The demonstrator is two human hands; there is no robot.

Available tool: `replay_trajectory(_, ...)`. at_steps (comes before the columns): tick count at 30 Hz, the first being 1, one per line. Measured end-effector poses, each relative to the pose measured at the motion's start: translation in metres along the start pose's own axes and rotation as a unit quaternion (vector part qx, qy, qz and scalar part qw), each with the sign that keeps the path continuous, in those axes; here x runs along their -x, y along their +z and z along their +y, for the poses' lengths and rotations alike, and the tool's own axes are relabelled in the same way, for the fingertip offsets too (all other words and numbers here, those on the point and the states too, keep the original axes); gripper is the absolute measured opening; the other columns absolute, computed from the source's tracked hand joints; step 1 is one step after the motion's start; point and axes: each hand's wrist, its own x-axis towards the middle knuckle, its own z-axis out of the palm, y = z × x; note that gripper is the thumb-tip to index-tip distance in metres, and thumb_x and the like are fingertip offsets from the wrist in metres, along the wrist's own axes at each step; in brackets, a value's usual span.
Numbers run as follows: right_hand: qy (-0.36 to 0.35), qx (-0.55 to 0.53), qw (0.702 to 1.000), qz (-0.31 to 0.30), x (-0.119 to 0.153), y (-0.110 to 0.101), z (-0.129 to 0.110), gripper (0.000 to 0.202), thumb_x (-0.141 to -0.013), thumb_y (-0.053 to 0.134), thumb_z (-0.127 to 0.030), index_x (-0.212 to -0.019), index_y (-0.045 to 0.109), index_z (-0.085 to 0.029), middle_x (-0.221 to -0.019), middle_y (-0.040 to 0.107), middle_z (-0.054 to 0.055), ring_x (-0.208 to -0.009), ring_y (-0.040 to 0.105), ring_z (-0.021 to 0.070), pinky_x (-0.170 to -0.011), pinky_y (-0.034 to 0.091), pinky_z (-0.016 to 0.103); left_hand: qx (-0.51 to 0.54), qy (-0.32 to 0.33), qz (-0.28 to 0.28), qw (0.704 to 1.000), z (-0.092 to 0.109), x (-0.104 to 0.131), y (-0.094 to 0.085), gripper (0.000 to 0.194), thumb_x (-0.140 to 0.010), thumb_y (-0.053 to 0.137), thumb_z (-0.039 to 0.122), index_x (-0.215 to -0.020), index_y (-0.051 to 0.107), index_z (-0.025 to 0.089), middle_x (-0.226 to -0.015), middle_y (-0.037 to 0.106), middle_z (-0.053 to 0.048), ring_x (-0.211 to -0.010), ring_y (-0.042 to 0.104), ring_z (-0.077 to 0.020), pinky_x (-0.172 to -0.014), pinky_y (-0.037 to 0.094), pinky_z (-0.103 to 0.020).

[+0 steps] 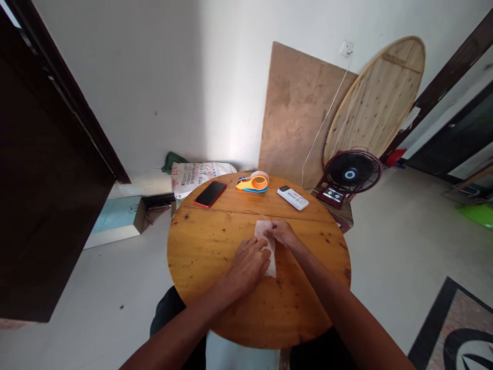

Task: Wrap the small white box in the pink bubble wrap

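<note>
A narrow strip of whitish, translucent folded material lies on the round wooden table, running away from me. My left hand rests across its left side, palm down, with the fingers bent over it and partly covering it. Near the strip's far right edge, my right hand pinches it between thumb and fingers. Part of the strip is hidden under my left fingers.
Along the table's far side lie a black phone with a red edge, an orange and blue tape dispenser and a white calculator-like device. A dark red fan stands beyond the right edge.
</note>
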Motion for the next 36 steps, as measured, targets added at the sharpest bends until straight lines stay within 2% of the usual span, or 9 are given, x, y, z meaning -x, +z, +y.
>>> replay_trajectory(5,0.009,-0.06,0.998,0.017,0.003,-0.001,-0.007,0.009,-0.058,0.063,-0.024,-0.059,0.058,-0.016,-0.051,0.052,-0.006,-0.056,0.048,0.0102,-0.049,0.032,0.019,0.045,-0.045,-0.032,0.997,0.003,0.004,0.004,0.016,-0.087,0.046,0.018,-0.08,0.06,0.019,-0.09,0.063,-0.005,-0.082,0.059,-0.02,-0.07,0.044,-0.03)
replay_trajectory(11,-0.017,-0.146,0.989,0.0,0.023,-0.009,-0.029,0.02,-0.061,0.062,-0.035,-0.069,0.056,-0.017,-0.059,0.053,-0.005,-0.052,0.044,0.0087,-0.048,0.033,0.021,0.149,-0.066,-0.001,0.987,-0.01,0.008,0.017,0.018,-0.085,0.049,0.017,-0.095,0.064,0.02,-0.098,0.064,-0.005,-0.091,0.06,-0.0197,-0.079,0.045,-0.029)
replay_trajectory(15,-0.074,-0.178,0.981,-0.038,0.045,-0.015,-0.037,0.025,-0.061,0.066,-0.038,-0.069,0.054,-0.018,-0.064,0.055,-0.004,-0.056,0.047,0.01,-0.052,0.037,0.023,0.201,-0.065,0.037,0.977,-0.017,0.009,0.028,0.024,-0.082,0.051,0.016,-0.101,0.065,0.019,-0.101,0.065,-0.005,-0.091,0.06,-0.0183,-0.081,0.046,-0.028)
replay_trajectory(20,-0.147,-0.145,0.978,-0.034,0.065,-0.018,-0.04,0.02,-0.065,0.064,-0.03,-0.065,0.048,-0.018,-0.061,0.047,-0.007,-0.058,0.041,0.0088,-0.054,0.034,0.022,0.217,-0.063,0.097,0.969,-0.015,0.014,0.035,0.022,-0.084,0.05,0.017,-0.099,0.066,0.021,-0.103,0.061,-0.005,-0.093,0.059,-0.0167,-0.081,0.047,-0.026)
replay_trajectory(26,-0.178,-0.121,0.975,-0.055,0.072,-0.017,-0.037,0.017,-0.068,0.061,-0.029,-0.067,0.047,-0.019,-0.062,0.045,-0.007,-0.057,0.04,0.0086,-0.054,0.032,0.021,0.187,-0.174,0.182,0.95,-0.009,0.02,0.042,0.029,-0.078,0.06,0.024,-0.106,0.056,0.019,-0.102,0.057,-0.006,-0.088,0.058,-0.0188,-0.083,0.048,-0.034)
replay_trajectory(29,-0.189,-0.094,0.976,-0.055,0.077,-0.015,-0.036,0.015,-0.069,0.06,-0.027,-0.066,0.047,-0.019,-0.061,0.044,-0.007,-0.057,0.04,0.0089,-0.053,0.032,0.021,0.205,-0.197,0.221,0.933,-0.012,0.018,0.048,0.048,-0.074,0.064,0.024,-0.119,0.049,0.017,-0.109,0.056,-0.01,-0.104,0.054,-0.0244,-0.093,0.044,-0.041)
replay_trajectory(32,-0.211,-0.049,0.975,-0.046,0.087,-0.011,-0.035,0.007,-0.071,0.057,-0.024,-0.071,0.053,-0.019,-0.065,0.05,-0.005,-0.061,0.045,0.0107,-0.055,0.035,0.021,0.258,-0.179,0.227,0.922,-0.017,0.015,0.051,0.071,-0.072,0.066,0.023,-0.135,0.035,0.016,-0.123,0.052,-0.013,-0.116,0.049,-0.0268,-0.098,0.04,-0.043)
replay_trajectory(34,-0.232,-0.002,0.972,-0.024,0.096,-0.009,-0.035,0.005,-0.072,0.055,-0.02,-0.076,0.058,-0.019,-0.07,0.056,-0.003,-0.066,0.05,0.0121,-0.059,0.037,0.022,0.29,-0.155,0.221,0.918,-0.02,0.014,0.052,0.066,-0.073,0.065,0.024,-0.133,0.039,0.016,-0.123,0.052,-0.013,-0.116,0.048,-0.026,-0.098,0.04,-0.041)
replay_trajectory(36,-0.249,0.033,0.968,-0.005,0.104,-0.008,-0.034,0.011,-0.074,0.053,-0.017,-0.081,0.061,-0.019,-0.077,0.062,-0.001,-0.072,0.054,0.0133,-0.062,0.038,0.022,0.304,-0.131,0.216,0.919,-0.022,0.013,0.052,0.046,-0.075,0.063,0.023,-0.119,0.05,0.017,-0.114,0.056,-0.01,-0.109,0.052,-0.0233,-0.094,0.043,-0.038)
